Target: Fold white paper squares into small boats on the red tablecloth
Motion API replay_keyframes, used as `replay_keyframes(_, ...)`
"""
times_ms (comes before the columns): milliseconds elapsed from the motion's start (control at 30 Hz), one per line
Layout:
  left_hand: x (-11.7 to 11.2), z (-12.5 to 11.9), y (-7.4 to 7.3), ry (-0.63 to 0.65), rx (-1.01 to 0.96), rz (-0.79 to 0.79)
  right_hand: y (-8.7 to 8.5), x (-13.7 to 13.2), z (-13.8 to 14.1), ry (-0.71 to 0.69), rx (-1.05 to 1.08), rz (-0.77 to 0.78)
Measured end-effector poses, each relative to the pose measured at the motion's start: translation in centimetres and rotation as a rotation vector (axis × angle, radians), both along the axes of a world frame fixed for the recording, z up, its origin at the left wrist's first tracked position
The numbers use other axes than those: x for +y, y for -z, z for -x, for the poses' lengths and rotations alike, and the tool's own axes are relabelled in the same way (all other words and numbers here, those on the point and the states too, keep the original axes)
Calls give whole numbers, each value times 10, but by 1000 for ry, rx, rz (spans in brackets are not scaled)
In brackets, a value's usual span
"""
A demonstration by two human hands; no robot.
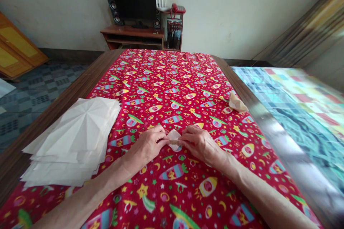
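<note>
A small piece of folded white paper (174, 136) is held between my two hands, low over the middle of the red patterned cloth (172, 171). My left hand (152, 139) pinches its left end between thumb and fingers. On the opposite end, my right hand (200, 141) has a similar pinch. The paper's upper part rises to a point, with a narrow folded band across its middle. My fingers hide both ends of it. To the left lies a stack of creased white paper sheets (77, 128). Another folded paper piece (237, 102) rests near the cloth's right edge.
Brown wood table edges (88, 68) show beside the cloth. Beyond the far end stand a desk (134, 31) with a monitor (133, 5), a speaker (114, 12), a white router (162, 7) and a red telephone (177, 8). A bed with checked covers (292, 107) is at right.
</note>
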State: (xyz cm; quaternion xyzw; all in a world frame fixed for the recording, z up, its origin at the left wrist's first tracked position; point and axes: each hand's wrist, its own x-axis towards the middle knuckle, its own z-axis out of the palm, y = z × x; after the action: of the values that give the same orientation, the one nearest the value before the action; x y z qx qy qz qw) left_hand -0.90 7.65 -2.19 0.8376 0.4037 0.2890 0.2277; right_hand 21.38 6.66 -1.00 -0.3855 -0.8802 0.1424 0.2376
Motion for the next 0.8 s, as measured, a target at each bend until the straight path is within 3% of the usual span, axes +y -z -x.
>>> replay_keyframes(233, 2, -1, -1, -20, -31, 11, 2, -1, 7, 92, 30, 28)
replay_keyframes(467, 4, -5, -4, -38, -6, 51, 3, -1, 10, 97, 22, 19)
replay_keyframes(800, -2, -7, -9, -111, 178, -15, 0, -1, 12, 126, 7, 21)
